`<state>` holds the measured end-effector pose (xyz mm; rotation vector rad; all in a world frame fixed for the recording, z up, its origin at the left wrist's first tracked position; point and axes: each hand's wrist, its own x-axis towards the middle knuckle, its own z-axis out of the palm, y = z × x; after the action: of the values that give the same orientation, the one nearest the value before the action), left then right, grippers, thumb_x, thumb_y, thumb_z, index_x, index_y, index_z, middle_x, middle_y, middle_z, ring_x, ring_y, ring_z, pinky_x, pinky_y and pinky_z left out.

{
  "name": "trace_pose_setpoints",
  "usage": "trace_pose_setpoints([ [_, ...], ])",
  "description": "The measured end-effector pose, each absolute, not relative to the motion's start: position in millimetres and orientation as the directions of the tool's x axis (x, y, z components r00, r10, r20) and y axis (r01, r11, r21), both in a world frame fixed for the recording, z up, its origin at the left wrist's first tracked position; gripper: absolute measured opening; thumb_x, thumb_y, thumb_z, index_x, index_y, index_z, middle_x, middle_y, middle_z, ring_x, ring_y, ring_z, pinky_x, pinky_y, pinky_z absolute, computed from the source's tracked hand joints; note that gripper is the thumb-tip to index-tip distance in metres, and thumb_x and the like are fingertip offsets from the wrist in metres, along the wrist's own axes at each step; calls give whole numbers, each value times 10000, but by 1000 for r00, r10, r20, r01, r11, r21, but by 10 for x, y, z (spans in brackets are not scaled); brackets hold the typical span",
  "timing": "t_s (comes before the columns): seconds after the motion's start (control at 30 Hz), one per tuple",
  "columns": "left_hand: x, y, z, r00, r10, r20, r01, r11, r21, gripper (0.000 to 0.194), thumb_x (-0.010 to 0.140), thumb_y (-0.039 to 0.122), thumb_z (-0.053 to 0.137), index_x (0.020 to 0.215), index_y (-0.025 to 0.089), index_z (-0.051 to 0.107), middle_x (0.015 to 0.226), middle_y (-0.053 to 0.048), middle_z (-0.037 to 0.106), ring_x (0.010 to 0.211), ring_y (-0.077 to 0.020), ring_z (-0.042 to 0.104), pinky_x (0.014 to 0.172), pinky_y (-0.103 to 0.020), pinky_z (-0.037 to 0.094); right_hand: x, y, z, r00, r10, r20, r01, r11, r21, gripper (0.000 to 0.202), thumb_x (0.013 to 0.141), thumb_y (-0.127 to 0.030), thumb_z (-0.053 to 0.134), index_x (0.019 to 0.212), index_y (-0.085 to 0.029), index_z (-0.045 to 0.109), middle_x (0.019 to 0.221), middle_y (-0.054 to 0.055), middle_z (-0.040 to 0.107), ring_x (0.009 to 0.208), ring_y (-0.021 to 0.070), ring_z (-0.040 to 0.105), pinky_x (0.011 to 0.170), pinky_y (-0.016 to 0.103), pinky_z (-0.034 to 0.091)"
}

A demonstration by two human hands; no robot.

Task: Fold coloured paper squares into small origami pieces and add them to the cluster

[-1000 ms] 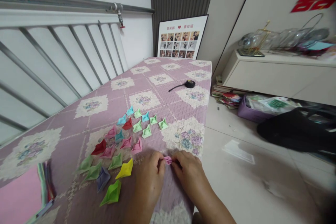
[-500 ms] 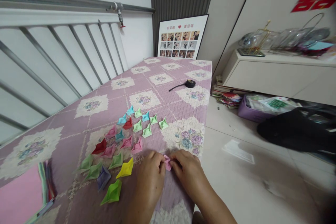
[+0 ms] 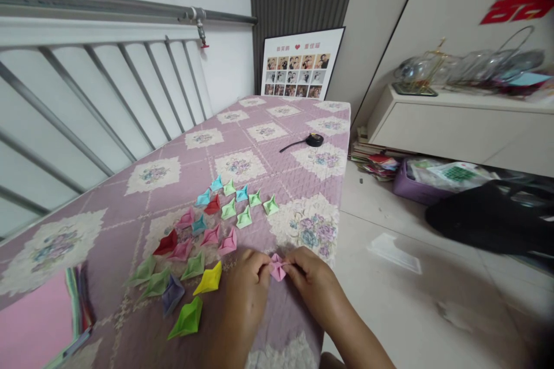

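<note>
A small folded pink paper boat (image 3: 277, 268) is pinched between my two hands, just above the near right part of the cloth-covered table. My left hand (image 3: 250, 282) has thumb and fingers closed on its left end. On the other side, my right hand (image 3: 310, 277) grips its right end. To the left lie several finished paper boats: a yellow boat (image 3: 208, 278), a bright green boat (image 3: 186, 319), a purple boat (image 3: 172, 294), a red boat (image 3: 166, 243) and others in pink, blue and pale green.
At the left edge lies a stack of coloured paper (image 3: 38, 317), pink on top. A black tape measure (image 3: 314, 139) rests farther back on the tablecloth (image 3: 255, 179). Beyond stand a photo board (image 3: 303, 63), a radiator (image 3: 99, 98) and a white cabinet (image 3: 459, 127).
The pink paper boat shows wider and more opened between my fingers. My hands have drawn slightly apart. The view has shifted a little.
</note>
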<state>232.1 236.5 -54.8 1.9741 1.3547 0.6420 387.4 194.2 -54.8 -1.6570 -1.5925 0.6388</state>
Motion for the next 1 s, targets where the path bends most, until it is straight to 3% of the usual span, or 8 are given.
trace_pose_setpoints([
  [0.33, 2301, 2410, -660, 170, 983, -67, 346, 4, 938, 98, 805, 255, 524, 766, 198, 593, 712, 22, 599, 673, -149, 552, 634, -236, 395, 3919, 1923, -464, 282, 957, -66, 306, -155, -939, 203, 839, -383, 525, 755, -211, 592, 693, -17, 560, 662, 150, 504, 605, 248, 387],
  [0.47, 2304, 2428, -651, 158, 983, -90, 236, 51, 970, 87, 789, 267, 535, 775, 194, 582, 741, 13, 616, 698, -154, 566, 646, -234, 407, 3932, 1911, -456, 277, 957, -91, 197, -149, -969, 212, 830, -402, 546, 767, -205, 590, 708, -20, 558, 679, 144, 487, 621, 242, 375],
  [0.7, 2307, 2418, -703, 130, 989, -71, 197, 45, 979, 75, 785, 262, 515, 760, 200, 549, 701, 25, 571, 676, -152, 542, 630, -233, 410, 3930, 1895, -408, 243, 963, -115, 69, -136, -988, 252, 852, -443, 552, 768, -207, 576, 729, -26, 567, 695, 132, 482, 642, 236, 366],
  [0.87, 2308, 2396, -658, 160, 986, -48, 343, -10, 939, 84, 789, 234, 519, 789, 206, 598, 743, 14, 621, 717, -164, 575, 660, -245, 414, 3972, 1904, -468, 266, 959, -100, 239, -166, -957, 223, 847, -408, 528, 763, -213, 597, 703, -19, 564, 672, 147, 501, 624, 254, 383],
  [1.0, 2310, 2381, -627, 261, 965, -1, 563, -151, 813, 131, 800, 172, 507, 778, 221, 627, 765, 13, 633, 750, -164, 576, 687, -259, 389, 3999, 1907, -565, 293, 956, 15, 462, -127, -878, 159, 825, -313, 506, 853, -221, 632, 836, 19, 631, 804, 188, 575, 733, 302, 428],
])
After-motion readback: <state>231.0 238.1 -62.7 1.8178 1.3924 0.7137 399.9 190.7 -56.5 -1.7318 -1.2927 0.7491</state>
